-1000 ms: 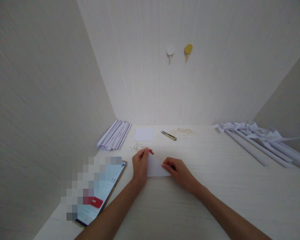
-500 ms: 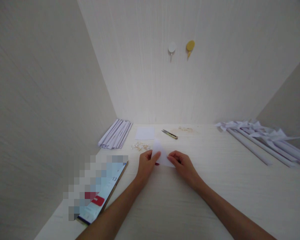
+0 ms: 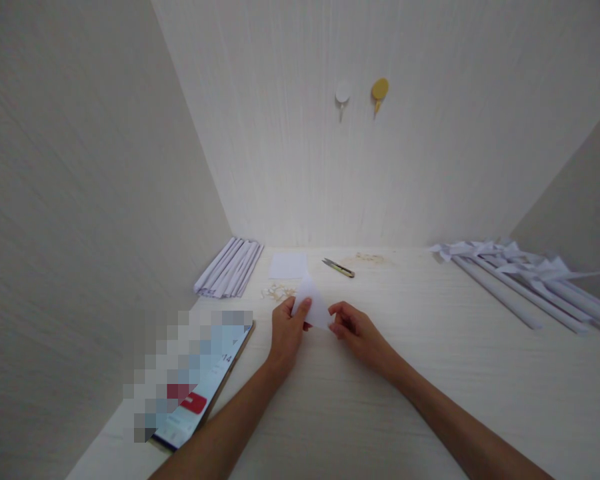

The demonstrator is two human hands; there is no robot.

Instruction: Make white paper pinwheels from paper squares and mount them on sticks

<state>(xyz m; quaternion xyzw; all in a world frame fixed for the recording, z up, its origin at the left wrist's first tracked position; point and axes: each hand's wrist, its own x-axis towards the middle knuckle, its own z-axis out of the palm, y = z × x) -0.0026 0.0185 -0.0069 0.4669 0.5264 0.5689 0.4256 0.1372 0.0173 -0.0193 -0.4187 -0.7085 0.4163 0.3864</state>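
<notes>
A small folded piece of white paper (image 3: 312,302), roughly triangular, stands raised off the pale desk (image 3: 430,373) between both hands. My left hand (image 3: 286,333) pinches its left edge with thumb and fingers. My right hand (image 3: 356,330) grips its lower right corner. The paper's point leans away from me, toward the back wall.
A phone (image 3: 200,393) lies at the left front. Behind the hands lie a flat white paper square (image 3: 288,265), small paper scraps (image 3: 277,291) and snips (image 3: 338,268). A bundle of folded white strips (image 3: 230,268) lies back left. Paper pinwheels on rolled sticks (image 3: 520,277) lie back right.
The paper lay flat on the desk under both hands; now it is lifted and tipped up. Both hands have drawn closer together around it.
</notes>
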